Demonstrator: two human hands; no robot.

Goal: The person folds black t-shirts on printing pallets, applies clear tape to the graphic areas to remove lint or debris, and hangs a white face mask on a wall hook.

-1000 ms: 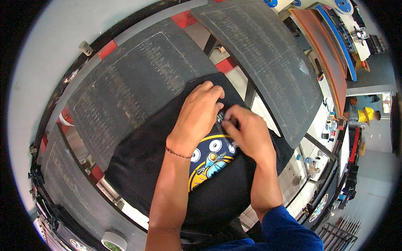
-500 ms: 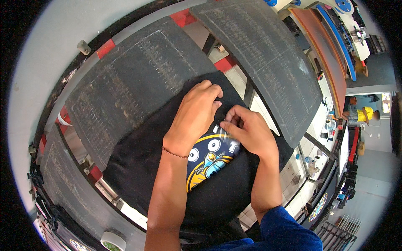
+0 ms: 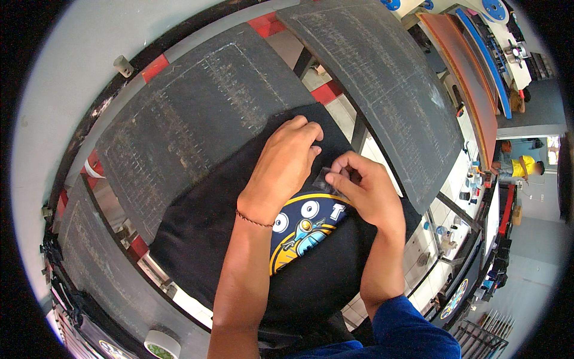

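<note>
Black fabric, apparently a shirt [image 3: 203, 227], lies over a dark grey board in front of me. It bears a round print [image 3: 299, 230] with a blue scooter, white eye shapes and a yellow rim, partly hidden by my left wrist. My left hand [image 3: 284, 158] rests on the fabric above the print, its fingers curled in; what they grip, if anything, is hidden. Close by on the right, my right hand [image 3: 373, 188] pinches a small clear piece of film [image 3: 326, 179] between thumb and fingers, just over the print's top edge.
Scuffed dark boards [image 3: 371, 90] stand out around the frame, with gaps between them. A roll of tape [image 3: 161, 345] sits on the board at lower left. Small containers [image 3: 469, 190] stand to the right, where a person in yellow [image 3: 523, 166] is farther off.
My right hand has drawn slightly right, and the clear film now shows flatter and darker beside its fingertips. My left hand keeps its curled pose on the fabric.
</note>
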